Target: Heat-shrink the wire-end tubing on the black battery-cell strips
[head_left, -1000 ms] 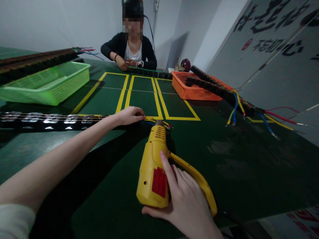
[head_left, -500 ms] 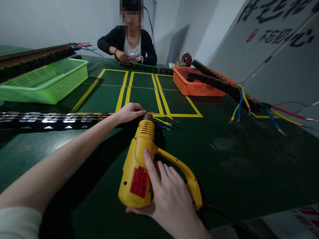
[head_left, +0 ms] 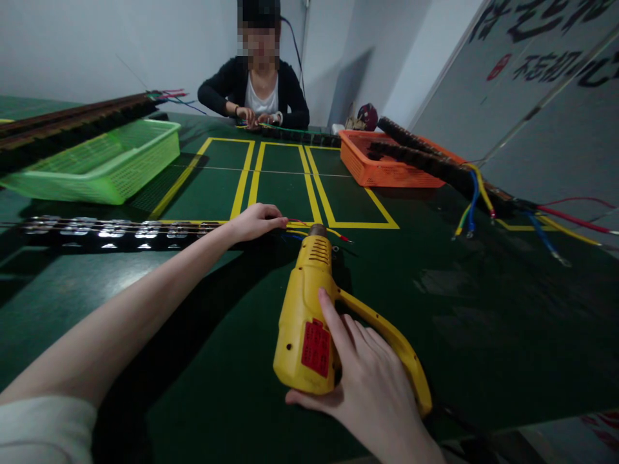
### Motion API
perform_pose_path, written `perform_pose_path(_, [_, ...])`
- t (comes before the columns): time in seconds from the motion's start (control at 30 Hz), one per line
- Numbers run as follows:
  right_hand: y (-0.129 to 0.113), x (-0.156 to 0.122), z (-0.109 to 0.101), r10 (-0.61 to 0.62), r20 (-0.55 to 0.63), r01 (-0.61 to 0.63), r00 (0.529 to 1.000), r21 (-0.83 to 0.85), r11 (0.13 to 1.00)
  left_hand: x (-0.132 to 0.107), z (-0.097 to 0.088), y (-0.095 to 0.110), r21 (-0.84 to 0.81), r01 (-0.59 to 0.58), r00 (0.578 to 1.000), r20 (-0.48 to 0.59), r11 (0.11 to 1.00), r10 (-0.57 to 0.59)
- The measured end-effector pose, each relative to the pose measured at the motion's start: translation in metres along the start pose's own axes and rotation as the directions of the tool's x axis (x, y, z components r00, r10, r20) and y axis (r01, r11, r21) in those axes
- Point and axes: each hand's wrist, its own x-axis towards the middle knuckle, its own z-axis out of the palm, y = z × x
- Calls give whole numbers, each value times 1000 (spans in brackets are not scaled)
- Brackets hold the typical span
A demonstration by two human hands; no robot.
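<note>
While the strip (head_left: 113, 231) lies lengthwise on the table (head_left: 232, 393), its wired end sits under the left hand (head_left: 258, 221), fingers drawn together on the wires (head_left: 339, 235) near where they leave it; probably a pinch to steady loose, springy ends. Wires reach rightward past the fingertips, free tips lying toward open table, which leaves room for the nozzle (head_left: 318, 230). Heat gun (head_left: 307, 328) in the right hand (head_left: 374, 380): fingers clamped round its body, index laid forward along the casing, thumb under the rear, likely for aim. Handle loop (head_left: 382, 322) turned outward to the right. Nozzle points away from the wearer, just beside the wires and right of the left fingertips, presumably sparing them the outlet. Whether it blows: cannot tell. Orange basket (head_left: 380, 173) farther off carries more strips, their wires hanging past its edge, perhaps so they do not tangle.
</note>
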Motion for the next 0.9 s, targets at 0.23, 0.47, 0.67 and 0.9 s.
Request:
perform_pose_path(0.23, [23,-15,-9,101,10,-100,995,-80,992,0,0,-2,-17,7,1000,14,1000,-7])
perform_pose_path(0.47, [20,-16,-7,94,-34,-98,995,-119,988,1,1,-1,0,2,999,-48,1000,-2])
perform_pose_path(0.67, [8,-9,-3,116,-28,-118,993,-113,987,5,8,-8,-147,-14,984,-178,989,-12])
perform_pose_path(0.9, [-9,5,3,52,-12,-52,999,-31,998,-1,11,-3,30,-170,962,-211,985,173])
